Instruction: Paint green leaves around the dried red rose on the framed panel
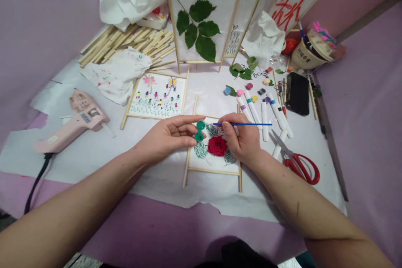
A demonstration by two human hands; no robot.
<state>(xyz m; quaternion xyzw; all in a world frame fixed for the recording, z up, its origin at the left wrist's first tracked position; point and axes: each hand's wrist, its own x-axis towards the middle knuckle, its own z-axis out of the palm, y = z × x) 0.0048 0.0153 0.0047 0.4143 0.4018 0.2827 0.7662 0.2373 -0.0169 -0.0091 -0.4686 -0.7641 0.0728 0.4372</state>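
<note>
Between the thumb and fingers of my left hand (177,134) is a small paint pot (199,135) of green paint, its green lid (201,125) flipped up. My right hand (241,136) pinches a thin blue paintbrush (251,124), which lies level with its tip pointing left, close to the pot. Both hands are over a small wooden-stick frame (213,171) with a white sheet. On that sheet are a red rose (217,145) and leaves (201,150) dabbed in green; my right hand hides part of its right side.
A pink glue gun (78,121) lies at left beside a second painted frame (158,96). Red-handled scissors (298,161), white markers (278,115), paint pots (240,92) and a black phone (297,93) lie at right. Behind stand a leaf panel (204,21), wooden sticks (125,44) and a cup (310,52).
</note>
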